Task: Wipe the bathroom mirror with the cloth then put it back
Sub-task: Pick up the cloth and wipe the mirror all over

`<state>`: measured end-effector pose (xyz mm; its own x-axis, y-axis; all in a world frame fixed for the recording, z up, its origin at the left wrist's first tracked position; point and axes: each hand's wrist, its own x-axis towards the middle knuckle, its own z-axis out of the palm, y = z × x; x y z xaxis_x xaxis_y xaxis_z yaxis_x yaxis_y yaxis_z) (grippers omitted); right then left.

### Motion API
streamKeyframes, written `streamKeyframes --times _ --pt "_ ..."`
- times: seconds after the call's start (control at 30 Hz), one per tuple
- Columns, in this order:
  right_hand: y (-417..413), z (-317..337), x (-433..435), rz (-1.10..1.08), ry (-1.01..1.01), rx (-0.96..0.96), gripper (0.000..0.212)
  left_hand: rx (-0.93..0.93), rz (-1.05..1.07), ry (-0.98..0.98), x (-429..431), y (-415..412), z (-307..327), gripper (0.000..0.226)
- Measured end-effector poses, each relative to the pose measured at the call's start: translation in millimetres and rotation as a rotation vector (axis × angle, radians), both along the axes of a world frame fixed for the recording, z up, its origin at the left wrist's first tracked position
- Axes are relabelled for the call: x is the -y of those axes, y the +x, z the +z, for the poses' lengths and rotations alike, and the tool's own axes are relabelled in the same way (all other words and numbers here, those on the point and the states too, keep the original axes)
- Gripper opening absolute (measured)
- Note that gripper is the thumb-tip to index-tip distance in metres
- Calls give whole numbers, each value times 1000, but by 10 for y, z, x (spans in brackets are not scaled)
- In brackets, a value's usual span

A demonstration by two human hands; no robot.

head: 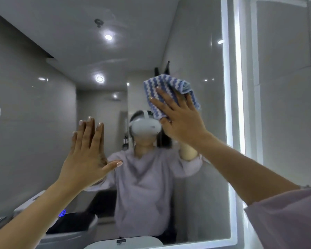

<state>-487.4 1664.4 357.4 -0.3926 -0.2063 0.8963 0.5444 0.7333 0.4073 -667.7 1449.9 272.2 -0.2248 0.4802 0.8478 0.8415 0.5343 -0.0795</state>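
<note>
The bathroom mirror fills most of the view, with a lit strip along its right and bottom edges. My right hand presses a blue and white zigzag-striped cloth flat against the glass, right of centre and high up. The cloth bunches above and beside my fingers. My left hand is raised at the centre left, fingers straight and together, thumb out, palm toward the glass and holding nothing. Whether it touches the mirror I cannot tell.
Grey wall tiles run to the right of the mirror. The glass reflects a person in a pale top, ceiling lights and a toilet at the lower left. A white basin rim shows at the bottom edge.
</note>
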Motion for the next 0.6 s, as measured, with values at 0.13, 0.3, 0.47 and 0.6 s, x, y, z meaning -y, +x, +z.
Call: streamKeyframes --times 0.13,0.3,0.47,0.6 --pt "277 275 -377 -64 -148 -106 59 0 -10 5 -15 1 -6 116" --pt "491 372 -670 -96 -335 -319 60 7 -16 5 -12 9 -3 116" --pt "434 332 -618 -94 -408 -355 61 6 -28 15 -9 19 -7 115" --pt "353 107 -466 -100 -476 -328 62 19 -45 15 1 59 4 116"
